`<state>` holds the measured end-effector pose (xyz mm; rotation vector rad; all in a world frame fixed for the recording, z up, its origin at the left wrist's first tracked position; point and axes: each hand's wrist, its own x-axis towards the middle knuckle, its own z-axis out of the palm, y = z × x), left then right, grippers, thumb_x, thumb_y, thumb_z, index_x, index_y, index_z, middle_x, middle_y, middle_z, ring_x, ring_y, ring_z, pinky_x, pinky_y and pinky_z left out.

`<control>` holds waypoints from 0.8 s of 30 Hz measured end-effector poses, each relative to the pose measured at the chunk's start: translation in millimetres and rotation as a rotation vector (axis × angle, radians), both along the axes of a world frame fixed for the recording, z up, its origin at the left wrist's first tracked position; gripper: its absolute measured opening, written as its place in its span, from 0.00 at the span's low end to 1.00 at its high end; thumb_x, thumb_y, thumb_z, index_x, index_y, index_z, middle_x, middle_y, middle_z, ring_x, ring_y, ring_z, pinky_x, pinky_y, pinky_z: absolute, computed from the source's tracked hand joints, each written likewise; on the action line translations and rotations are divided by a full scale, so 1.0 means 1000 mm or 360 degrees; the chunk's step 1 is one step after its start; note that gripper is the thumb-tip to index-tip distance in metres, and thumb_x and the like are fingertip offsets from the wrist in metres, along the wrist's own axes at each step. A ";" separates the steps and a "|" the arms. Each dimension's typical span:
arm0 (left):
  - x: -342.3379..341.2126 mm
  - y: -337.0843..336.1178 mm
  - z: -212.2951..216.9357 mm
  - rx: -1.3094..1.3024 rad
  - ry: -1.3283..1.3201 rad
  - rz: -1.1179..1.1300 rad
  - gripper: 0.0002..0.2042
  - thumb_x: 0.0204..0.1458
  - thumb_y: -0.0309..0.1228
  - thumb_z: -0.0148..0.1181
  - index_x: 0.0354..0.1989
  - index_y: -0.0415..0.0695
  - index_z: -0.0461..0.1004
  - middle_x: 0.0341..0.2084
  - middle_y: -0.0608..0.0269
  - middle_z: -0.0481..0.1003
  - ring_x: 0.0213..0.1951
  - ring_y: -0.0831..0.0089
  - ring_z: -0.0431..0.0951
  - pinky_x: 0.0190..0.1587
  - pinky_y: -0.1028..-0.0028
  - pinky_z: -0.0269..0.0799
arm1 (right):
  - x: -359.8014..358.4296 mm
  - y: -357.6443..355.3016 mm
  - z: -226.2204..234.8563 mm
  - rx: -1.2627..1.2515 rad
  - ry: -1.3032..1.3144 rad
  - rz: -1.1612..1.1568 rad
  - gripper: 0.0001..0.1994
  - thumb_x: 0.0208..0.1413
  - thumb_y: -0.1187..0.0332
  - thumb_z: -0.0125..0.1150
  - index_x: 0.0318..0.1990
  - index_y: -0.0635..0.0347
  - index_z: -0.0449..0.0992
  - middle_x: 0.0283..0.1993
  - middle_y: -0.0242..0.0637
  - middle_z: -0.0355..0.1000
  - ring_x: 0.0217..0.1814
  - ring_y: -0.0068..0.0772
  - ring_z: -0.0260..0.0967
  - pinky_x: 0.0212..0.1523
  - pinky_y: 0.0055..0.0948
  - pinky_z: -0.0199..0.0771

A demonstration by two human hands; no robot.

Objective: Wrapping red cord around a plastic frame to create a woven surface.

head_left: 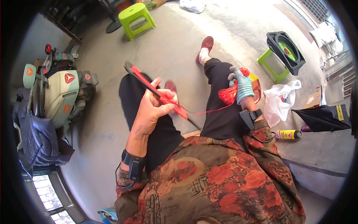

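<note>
My bare left hand [146, 112] is closed around a long, narrow black frame [134, 71] with red cord wound along it. The frame slants across my left thigh, its far end up and to the left. My right hand [240, 86], in a striped blue-grey glove, grips a bundle of red cord [227, 95]. Part of that bundle also shows above the fingers. A thin red strand [215, 110] runs between the bundle and the frame, over the gap between my knees. A yellow and red item [256, 87] lies just behind the gloved hand, mostly hidden.
A green stool [136, 16] stands far ahead. Another green stool [271, 67] on the right carries a black square frame [287, 52]. Beside my right arm are a white plastic bag [280, 99], a black bag [323, 117] and a yellow can [289, 134]. A scooter [61, 95] is parked at left.
</note>
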<state>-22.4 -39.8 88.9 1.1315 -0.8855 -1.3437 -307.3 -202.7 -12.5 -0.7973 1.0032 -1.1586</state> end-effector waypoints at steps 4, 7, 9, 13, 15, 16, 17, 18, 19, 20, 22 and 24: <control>-0.011 -0.001 -0.012 -0.0035 -0.0113 -0.0035 0.43 0.42 0.17 0.63 0.67 0.34 0.44 0.47 0.55 0.71 0.51 0.66 0.73 0.56 0.66 0.69 | 0.006 0.001 0.002 0.0054 0.0053 -0.0015 0.16 0.58 0.59 0.59 0.44 0.64 0.73 0.23 0.36 0.72 0.16 0.22 0.66 0.18 0.20 0.66; -0.012 -0.002 -0.019 -0.0038 -0.0155 -0.0095 0.41 0.44 0.20 0.64 0.67 0.36 0.48 0.50 0.55 0.71 0.52 0.65 0.73 0.57 0.65 0.69 | 0.009 0.003 0.000 0.0081 0.0052 -0.0010 0.16 0.58 0.59 0.59 0.44 0.64 0.73 0.23 0.36 0.72 0.16 0.23 0.66 0.18 0.21 0.67; -0.006 0.000 -0.024 -0.0055 -0.0105 -0.0204 0.39 0.47 0.26 0.66 0.67 0.37 0.51 0.51 0.54 0.70 0.53 0.65 0.73 0.57 0.65 0.69 | 0.012 0.007 -0.001 0.0074 0.0059 0.0028 0.16 0.58 0.59 0.59 0.44 0.63 0.73 0.23 0.36 0.72 0.16 0.23 0.66 0.18 0.21 0.67; -0.003 0.000 -0.085 -0.0039 0.0345 -0.0146 0.30 0.53 0.30 0.63 0.62 0.38 0.59 0.52 0.55 0.70 0.53 0.66 0.73 0.56 0.66 0.70 | 0.029 0.014 0.007 0.0048 0.0184 0.0101 0.15 0.58 0.59 0.59 0.43 0.62 0.73 0.23 0.37 0.72 0.16 0.23 0.66 0.18 0.21 0.67; -0.006 -0.006 -0.088 -0.0004 0.0378 -0.0107 0.24 0.54 0.29 0.61 0.59 0.39 0.62 0.51 0.56 0.71 0.52 0.67 0.74 0.53 0.69 0.71 | 0.038 0.021 0.017 0.0052 0.0207 0.0123 0.15 0.58 0.58 0.59 0.43 0.61 0.73 0.23 0.36 0.72 0.16 0.23 0.65 0.18 0.21 0.67; -0.007 -0.008 -0.084 0.0018 0.0303 -0.0136 0.23 0.55 0.30 0.60 0.57 0.39 0.63 0.51 0.56 0.71 0.52 0.68 0.74 0.50 0.71 0.72 | 0.043 0.024 0.024 0.0094 0.0073 0.0153 0.15 0.58 0.58 0.59 0.43 0.61 0.73 0.23 0.35 0.71 0.16 0.23 0.65 0.18 0.21 0.67; -0.007 -0.007 -0.083 0.0041 0.0226 -0.0164 0.21 0.55 0.30 0.60 0.56 0.39 0.64 0.50 0.57 0.71 0.51 0.69 0.74 0.47 0.72 0.72 | 0.047 0.028 0.028 0.0137 -0.0061 0.0183 0.15 0.59 0.57 0.59 0.43 0.61 0.72 0.23 0.34 0.71 0.16 0.23 0.65 0.18 0.21 0.67; -0.008 -0.007 -0.086 0.0011 0.0217 -0.0120 0.19 0.56 0.30 0.60 0.54 0.39 0.66 0.50 0.57 0.72 0.50 0.70 0.75 0.43 0.75 0.72 | 0.049 0.030 0.032 0.0185 -0.0113 0.0213 0.16 0.60 0.56 0.58 0.43 0.60 0.72 0.24 0.33 0.70 0.17 0.22 0.65 0.18 0.20 0.67; -0.009 -0.006 -0.088 -0.0007 0.0241 -0.0097 0.19 0.56 0.30 0.60 0.54 0.39 0.66 0.50 0.57 0.72 0.50 0.70 0.75 0.43 0.75 0.72 | 0.053 0.031 0.036 0.0172 -0.0086 0.0235 0.16 0.60 0.56 0.58 0.43 0.60 0.72 0.24 0.33 0.70 0.17 0.22 0.65 0.18 0.20 0.67; -0.009 -0.006 -0.090 -0.0016 0.0280 -0.0086 0.19 0.56 0.30 0.60 0.54 0.38 0.65 0.50 0.57 0.72 0.50 0.70 0.75 0.43 0.75 0.73 | 0.057 0.032 0.040 0.0179 -0.0146 0.0243 0.16 0.60 0.56 0.58 0.43 0.60 0.72 0.24 0.33 0.70 0.18 0.22 0.64 0.19 0.20 0.67; -0.007 -0.003 -0.092 -0.0024 0.0323 -0.0064 0.20 0.56 0.30 0.60 0.55 0.38 0.65 0.50 0.57 0.72 0.50 0.70 0.75 0.43 0.75 0.73 | 0.061 0.039 0.047 0.0152 -0.0292 0.0338 0.16 0.60 0.56 0.58 0.45 0.60 0.72 0.26 0.33 0.70 0.21 0.21 0.65 0.22 0.19 0.67; -0.007 -0.002 -0.093 -0.0003 0.0330 -0.0057 0.20 0.56 0.30 0.59 0.55 0.38 0.64 0.50 0.56 0.72 0.49 0.70 0.75 0.43 0.75 0.73 | 0.067 0.044 0.058 0.0141 -0.0357 0.0414 0.16 0.60 0.57 0.58 0.46 0.60 0.72 0.28 0.33 0.70 0.22 0.21 0.65 0.23 0.19 0.68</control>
